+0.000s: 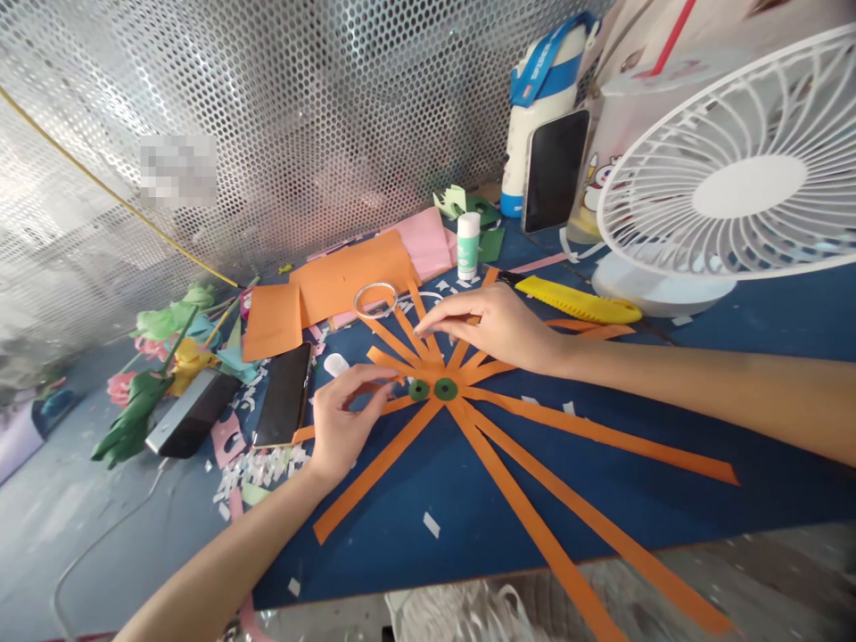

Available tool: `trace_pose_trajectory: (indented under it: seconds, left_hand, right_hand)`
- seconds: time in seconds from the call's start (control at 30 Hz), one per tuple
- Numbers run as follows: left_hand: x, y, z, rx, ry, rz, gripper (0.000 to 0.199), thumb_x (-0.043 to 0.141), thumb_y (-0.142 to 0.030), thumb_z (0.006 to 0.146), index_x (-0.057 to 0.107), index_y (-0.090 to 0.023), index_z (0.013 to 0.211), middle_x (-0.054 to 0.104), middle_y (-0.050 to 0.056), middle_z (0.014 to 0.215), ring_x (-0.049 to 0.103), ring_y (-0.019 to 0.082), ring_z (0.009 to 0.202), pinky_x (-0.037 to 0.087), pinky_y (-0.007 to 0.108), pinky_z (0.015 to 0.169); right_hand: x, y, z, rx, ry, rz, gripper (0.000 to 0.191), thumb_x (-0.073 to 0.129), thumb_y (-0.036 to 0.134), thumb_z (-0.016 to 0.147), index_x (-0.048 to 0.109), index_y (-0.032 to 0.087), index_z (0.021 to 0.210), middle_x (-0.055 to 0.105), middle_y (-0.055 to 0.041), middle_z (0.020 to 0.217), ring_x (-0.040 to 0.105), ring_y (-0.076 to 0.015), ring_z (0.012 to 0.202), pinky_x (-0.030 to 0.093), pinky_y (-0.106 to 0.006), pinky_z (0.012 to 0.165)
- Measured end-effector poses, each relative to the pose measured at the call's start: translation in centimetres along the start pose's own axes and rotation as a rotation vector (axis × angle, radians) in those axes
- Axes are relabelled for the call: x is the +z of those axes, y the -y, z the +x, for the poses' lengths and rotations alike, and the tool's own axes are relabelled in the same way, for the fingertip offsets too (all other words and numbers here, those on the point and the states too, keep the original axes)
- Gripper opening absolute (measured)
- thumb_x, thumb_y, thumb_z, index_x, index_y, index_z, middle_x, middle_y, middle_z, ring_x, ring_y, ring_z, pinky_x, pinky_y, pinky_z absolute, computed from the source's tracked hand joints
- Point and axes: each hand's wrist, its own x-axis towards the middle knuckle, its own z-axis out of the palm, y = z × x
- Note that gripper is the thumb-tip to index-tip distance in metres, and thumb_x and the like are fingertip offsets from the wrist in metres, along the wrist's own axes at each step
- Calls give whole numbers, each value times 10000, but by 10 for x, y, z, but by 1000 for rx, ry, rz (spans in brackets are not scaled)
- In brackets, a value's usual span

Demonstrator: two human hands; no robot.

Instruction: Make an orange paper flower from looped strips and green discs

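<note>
Orange paper strips (434, 373): lay fanned out from a common center on the blue counter (415, 481). Bore two green discs (445, 390) side by side near that center. Left hand (344, 415): curled just beside the discs, thumb and fingertips close together. Right hand (508, 325): extended over the far-side strips, fingers bent and narrowly set. Could not tell whether either gripped anything. Farther out: stood a glue stick (469, 245); lay a yellow cutter (579, 300), orange sheets (354, 276) and a phone (284, 397).
</note>
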Motion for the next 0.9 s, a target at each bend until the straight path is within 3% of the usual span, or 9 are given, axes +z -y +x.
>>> trace_pose_trajectory:
  seconds: [0.13,0.3,0.4,0.57,0.67,0.77,0.9]
  left_hand:
    - [-1,1,-1,-7,-1,20,129,631,-187,880,750,-190,931,755,50,900,720,161,776,629,271,749]
    - [-1,1,-1,-7,-4,9,124,641,-196,877,755,-196,927,757,46,898,726,169,792,629,278,761]
    - [-1,1,-1,-6,-3,4,124,645,-190,875,755,-201,931,756,43,898,726,166,791,629,278,761]
    - [0,1,0,3,-6,-1,133,640,-162,873,751,-204,934,756,35,901,719,150,780,625,259,754]
    - [-1,0,-1,4,-4,-7,129,640,-158,873,747,-205,929,755,32,901,718,149,794,622,252,752]
    - [-1,0,-1,-3,-1,-13,127,638,-157,874,745,-200,927,753,35,899,718,153,801,619,255,752]
    - [-1,0,-1,0,2,-12,135,637,-148,873,747,-198,933,752,35,899,716,146,777,615,252,751]
  right_hand:
    - [-5,1,3,-28,29,19,235,521,220,938,752,220,983,773,-21,951,708,-139,801,541,-258,688]
    - [-10,5,4,31,13,-7,230,620,377,916,717,192,818,733,-16,724,648,-126,639,478,-245,582]
    - [-12,7,6,4,-21,-74,328,638,438,897,601,189,687,640,-1,630,545,-107,566,384,-254,523]
    - [-13,8,8,-85,-34,-203,412,472,333,971,317,208,610,356,35,551,355,-99,512,262,-290,527]
    - [-13,8,7,-93,-17,-213,450,437,331,982,229,209,601,278,31,542,320,-109,510,241,-306,540]
    - [-13,8,6,-89,-26,-199,436,427,326,987,243,212,609,275,31,554,322,-113,514,240,-309,546]
    - [-13,6,6,-64,-23,-156,284,392,307,999,381,214,731,367,31,640,360,-107,544,274,-285,552]
